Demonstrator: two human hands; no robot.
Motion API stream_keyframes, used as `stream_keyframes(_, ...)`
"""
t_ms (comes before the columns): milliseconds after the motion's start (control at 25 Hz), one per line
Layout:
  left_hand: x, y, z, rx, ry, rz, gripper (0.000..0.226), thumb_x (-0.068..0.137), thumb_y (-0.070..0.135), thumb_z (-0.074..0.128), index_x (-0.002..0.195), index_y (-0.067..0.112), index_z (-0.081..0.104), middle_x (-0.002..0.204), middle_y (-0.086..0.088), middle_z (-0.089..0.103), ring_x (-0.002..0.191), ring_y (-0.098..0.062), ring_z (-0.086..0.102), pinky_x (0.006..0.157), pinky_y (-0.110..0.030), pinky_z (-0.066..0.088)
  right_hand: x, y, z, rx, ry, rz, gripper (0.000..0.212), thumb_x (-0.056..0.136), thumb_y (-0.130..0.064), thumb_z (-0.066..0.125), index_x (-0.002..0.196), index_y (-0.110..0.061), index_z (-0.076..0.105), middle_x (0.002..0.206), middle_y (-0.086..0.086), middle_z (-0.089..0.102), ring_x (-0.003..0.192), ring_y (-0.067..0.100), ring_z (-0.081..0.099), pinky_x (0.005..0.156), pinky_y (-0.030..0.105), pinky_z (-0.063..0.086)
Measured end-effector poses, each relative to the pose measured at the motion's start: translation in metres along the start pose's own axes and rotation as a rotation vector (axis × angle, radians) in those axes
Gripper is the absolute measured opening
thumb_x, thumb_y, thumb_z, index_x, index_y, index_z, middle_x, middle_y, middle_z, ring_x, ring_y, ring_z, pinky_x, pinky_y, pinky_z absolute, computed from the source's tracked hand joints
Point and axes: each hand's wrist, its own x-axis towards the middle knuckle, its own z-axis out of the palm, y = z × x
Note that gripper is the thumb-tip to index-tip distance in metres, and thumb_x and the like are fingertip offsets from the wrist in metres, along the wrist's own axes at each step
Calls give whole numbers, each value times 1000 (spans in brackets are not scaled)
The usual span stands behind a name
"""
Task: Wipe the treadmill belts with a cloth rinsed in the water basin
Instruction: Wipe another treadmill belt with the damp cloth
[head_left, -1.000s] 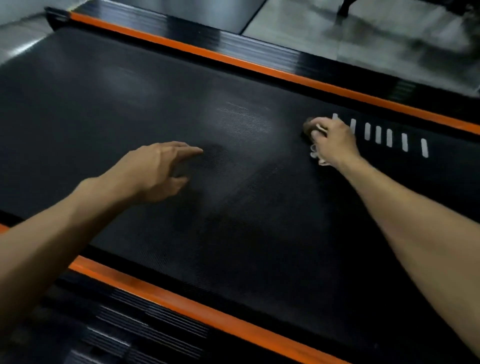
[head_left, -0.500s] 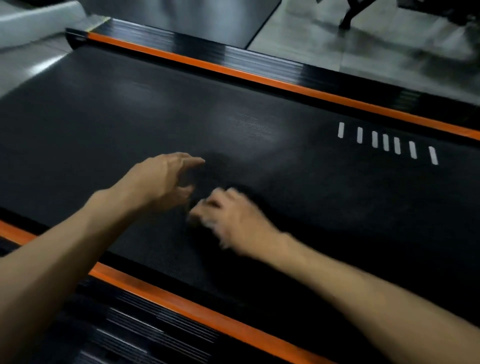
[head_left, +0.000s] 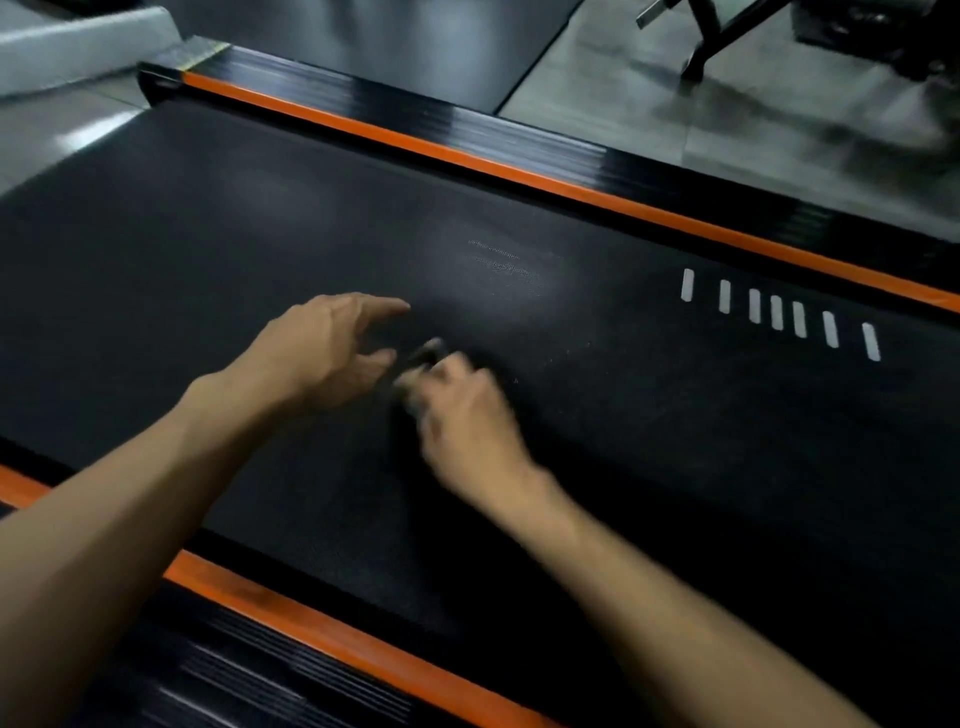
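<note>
One treadmill belt (head_left: 597, 415) is seen here, a wide black sheet with a fine woven-looking grain, running corner to corner across the view. Seven short white dashes (head_left: 776, 312) are counted on it toward the right, set side by side in a slightly fanned row. Two orange strips are seen too, the far orange strip (head_left: 519, 174) and the near orange strip (head_left: 332, 642), each backed by a ribbed black side rail (head_left: 519, 132).

The cloth (head_left: 423, 353) is honestly hard to make out: just a small dark smeared bit poking out past the right hand (head_left: 462, 410), down on the belt near its middle. That hand is badly motion-blurred, with fingers that look curled over the cloth, though the grip itself can't be read clearly. The left hand (head_left: 324, 348) is just beside it, held loose with fingers spread forward and thumb out, nothing in it; whether it's touching the belt can't be told.

Both forearms are cut off by the bottom edge. A grey tiled floor (head_left: 753, 119) and one blurry black metal frame (head_left: 722, 36) are seen up top, cropped by the edge.
</note>
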Motion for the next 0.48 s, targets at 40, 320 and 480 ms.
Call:
stream_keyframes(40, 1, 0, 0, -11, 1, -6, 55, 91, 36, 60, 143, 41, 41, 146, 5, 48, 117, -24, 57, 97, -40, 46, -26, -31, 6, 38, -96, -134, 34, 88, -13, 53, 117, -26, 67, 115, 11, 55, 81, 34, 54, 70, 42, 50)
stream_keyframes(320, -5, 6, -2, -105, -23, -49, 61, 95, 32, 59, 148, 40, 31, 147, -2, 47, 121, -26, 55, 102, -42, 43, 8, 82, -29, -205, -64, -134, 52, 78, -22, 72, 125, -33, 55, 125, 5, 52, 98, 32, 55, 80, 47, 51)
stream_keyframes(480, -9, 4, -1, -100, 36, 15, 68, 92, 31, 60, 147, 50, 23, 134, -2, 58, 106, -24, 63, 95, -45, 50, 32, 165, -79, -222, 184, 588, 33, 97, -18, 50, 128, -26, 54, 129, 11, 45, 107, 32, 51, 90, 45, 49)
